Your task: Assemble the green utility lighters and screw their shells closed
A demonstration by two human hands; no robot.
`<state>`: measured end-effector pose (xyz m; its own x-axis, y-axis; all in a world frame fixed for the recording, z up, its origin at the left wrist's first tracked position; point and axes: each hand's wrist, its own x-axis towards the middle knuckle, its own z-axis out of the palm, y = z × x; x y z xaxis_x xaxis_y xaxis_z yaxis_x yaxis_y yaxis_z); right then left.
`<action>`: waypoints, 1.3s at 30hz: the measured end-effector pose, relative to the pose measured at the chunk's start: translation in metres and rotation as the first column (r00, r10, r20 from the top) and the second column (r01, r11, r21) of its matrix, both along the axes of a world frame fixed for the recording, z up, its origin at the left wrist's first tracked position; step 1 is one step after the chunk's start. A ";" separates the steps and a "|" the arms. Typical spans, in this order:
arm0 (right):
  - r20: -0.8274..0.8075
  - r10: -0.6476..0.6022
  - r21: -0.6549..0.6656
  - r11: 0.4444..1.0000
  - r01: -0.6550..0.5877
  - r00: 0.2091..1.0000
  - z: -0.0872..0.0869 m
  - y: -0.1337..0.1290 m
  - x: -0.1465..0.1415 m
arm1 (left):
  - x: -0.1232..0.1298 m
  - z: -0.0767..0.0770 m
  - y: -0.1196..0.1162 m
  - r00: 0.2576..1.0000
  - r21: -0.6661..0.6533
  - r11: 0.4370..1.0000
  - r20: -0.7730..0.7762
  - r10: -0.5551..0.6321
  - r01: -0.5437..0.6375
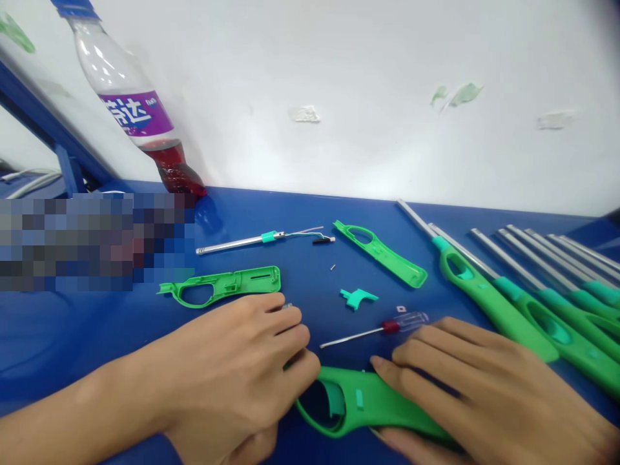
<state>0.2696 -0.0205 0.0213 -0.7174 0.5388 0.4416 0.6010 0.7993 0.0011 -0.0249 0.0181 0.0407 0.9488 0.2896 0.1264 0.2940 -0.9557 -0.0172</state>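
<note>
A green gas lighter (382, 403) lies at the front, its trigger ring to the left. My right hand (475, 381) closes around its handle, thumb below and fingers above. My left hand (242, 361) is curled at the lighter's front end, fingers wrapped round it and hiding it. A small metal bit (287, 305) shows beside the left index finger. Just behind my right fingers lies a screwdriver (382, 326) with a clear and red handle. Further back are a teal trigger (358, 298), two green shell halves (242, 281) and a metal lighter tube (237, 242) with thin wires.
Several assembled green lighters (504, 303) lie side by side at the right, metal tubes pointing back. A bottle with dark red drink (138, 116) stands back left against the white wall (368, 58). A tiny metal screw (332, 267) lies on the blue table (300, 206). A blurred patch covers the left.
</note>
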 end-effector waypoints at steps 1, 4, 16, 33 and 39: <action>0.005 0.002 -0.004 1.000 -0.002 1.000 0.000 0.000 0.000 | 0.000 0.000 0.000 1.000 0.004 1.000 -0.002 0.004 -0.004; -0.001 0.003 0.004 1.000 -0.003 1.000 0.000 -0.001 0.001 | 0.000 0.000 -0.002 1.000 0.020 1.000 -0.013 0.020 -0.020; 0.017 -0.003 0.015 1.000 0.003 1.000 -0.002 0.000 -0.003 | -0.003 -0.004 -0.001 1.000 -0.020 1.000 0.012 0.019 -0.019; -0.028 -0.010 0.014 1.000 0.011 1.000 -0.013 -0.006 0.002 | -0.007 -0.008 -0.001 1.000 -0.041 0.999 -0.003 0.028 -0.028; -0.001 -0.014 0.000 1.000 0.014 1.000 -0.016 -0.008 0.004 | -0.007 -0.008 -0.001 0.999 -0.044 0.998 0.001 0.042 -0.042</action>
